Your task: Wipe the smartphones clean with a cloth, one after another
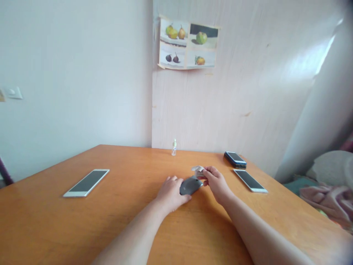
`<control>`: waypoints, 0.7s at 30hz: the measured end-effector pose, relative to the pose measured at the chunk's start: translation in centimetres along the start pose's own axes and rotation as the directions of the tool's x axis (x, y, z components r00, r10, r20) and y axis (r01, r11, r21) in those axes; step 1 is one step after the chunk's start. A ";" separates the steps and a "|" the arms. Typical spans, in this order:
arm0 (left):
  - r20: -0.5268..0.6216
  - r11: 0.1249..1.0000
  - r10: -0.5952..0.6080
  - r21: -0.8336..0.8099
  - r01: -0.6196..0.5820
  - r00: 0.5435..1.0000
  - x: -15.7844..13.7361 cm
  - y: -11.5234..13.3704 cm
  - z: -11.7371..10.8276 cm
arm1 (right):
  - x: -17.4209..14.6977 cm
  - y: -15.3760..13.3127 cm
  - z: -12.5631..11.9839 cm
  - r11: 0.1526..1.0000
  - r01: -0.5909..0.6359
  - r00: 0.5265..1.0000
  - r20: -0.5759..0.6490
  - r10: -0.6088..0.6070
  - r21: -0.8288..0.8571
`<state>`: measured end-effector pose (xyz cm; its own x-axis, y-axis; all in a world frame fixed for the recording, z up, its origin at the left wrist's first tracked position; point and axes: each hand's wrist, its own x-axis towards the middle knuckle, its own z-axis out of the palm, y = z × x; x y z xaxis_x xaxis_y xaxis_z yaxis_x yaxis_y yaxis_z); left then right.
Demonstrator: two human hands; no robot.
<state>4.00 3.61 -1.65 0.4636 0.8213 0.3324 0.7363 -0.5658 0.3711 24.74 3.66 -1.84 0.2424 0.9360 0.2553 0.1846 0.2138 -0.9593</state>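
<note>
A dark grey phone with its back facing up is at the middle of the wooden table. My left hand grips its left end, fingers behind and thumb in front. In my right hand a crumpled white tissue is pinched between thumb and fingers, at the phone's far right end. Whether the tissue touches the phone I cannot tell.
A large white tablet lies at the left, and a white phone at the right. Behind that is a stack of phones. A small spray bottle stands at the table's back edge by the wall.
</note>
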 end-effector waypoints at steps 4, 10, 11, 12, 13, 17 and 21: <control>0.008 0.999 -0.032 -0.026 0.032 0.999 -0.1 0.2 0.0 | -0.6 0.1 0.5 0.999 -0.003 0.995 0.098 0.007 -0.048; -0.030 0.996 -0.035 -0.088 0.032 0.999 -0.1 0.6 -0.3 | -0.6 0.1 0.1 0.978 0.033 0.995 0.096 -0.013 -0.206; -0.055 0.991 -0.031 -0.132 0.024 0.998 0.0 0.7 -0.4 | -0.9 -0.2 0.2 0.985 0.022 0.994 0.110 -0.003 -0.172; -0.079 0.982 -0.023 -0.186 0.008 0.997 0.0 0.9 -0.4 | -1.2 -0.6 0.3 0.991 0.020 0.992 0.130 -0.002 -0.134; -0.099 0.970 -0.008 -0.243 -0.017 0.995 0.1 1.0 -0.5 | -1.5 -1.0 0.5 0.995 0.024 0.988 0.155 -0.010 -0.093; -0.076 0.931 0.076 -0.352 -0.098 0.994 0.3 1.3 -0.7 | -2.7 -2.1 1.4 0.996 0.025 0.970 0.237 -0.045 0.088; -0.021 0.934 0.022 -0.355 -0.028 1.000 0.5 1.0 -0.5 | -2.6 -1.8 1.6 0.997 0.067 0.980 0.187 -0.072 0.033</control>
<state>4.69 3.47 -0.67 0.4692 0.8068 0.3591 0.4995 -0.5778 0.6455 22.29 1.30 -0.95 0.0466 0.9539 0.2966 0.1692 0.2851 -0.9435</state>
